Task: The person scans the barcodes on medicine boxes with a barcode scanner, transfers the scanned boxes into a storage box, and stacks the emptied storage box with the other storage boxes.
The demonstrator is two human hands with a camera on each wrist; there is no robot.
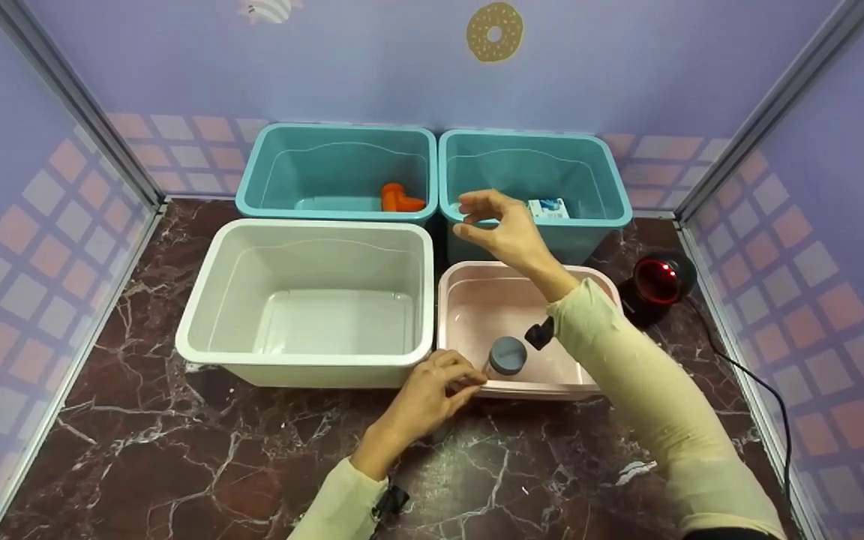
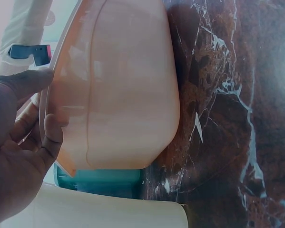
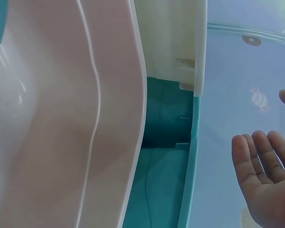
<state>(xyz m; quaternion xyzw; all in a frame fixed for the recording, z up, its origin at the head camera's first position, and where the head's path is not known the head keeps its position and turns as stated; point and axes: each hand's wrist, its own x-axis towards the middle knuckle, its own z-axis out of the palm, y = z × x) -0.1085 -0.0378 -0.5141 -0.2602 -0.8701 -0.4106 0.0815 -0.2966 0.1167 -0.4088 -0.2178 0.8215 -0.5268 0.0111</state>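
Observation:
My left hand (image 1: 424,394) grips the near left rim of the pink bin (image 1: 469,300), its thumb and fingers on either side of the edge in the left wrist view. Inside that bin, close to the left fingers, stands a container with a round grey lid (image 1: 508,355). My right hand (image 1: 503,229) hovers over the far side of the pink bin, in front of the right teal bin (image 1: 612,180). Its fingers are loosely bent with a gap to the thumb, and nothing is between them. A white and blue box (image 1: 548,208) lies in that teal bin, partly hidden by the rim.
A white bin (image 1: 199,300) stands left of the pink one. Behind it, the left teal bin (image 1: 252,180) holds an orange pipe elbow (image 1: 400,199). At the right, a black device with a red-lit face (image 1: 657,281) trails a cable (image 1: 762,386) along the wall.

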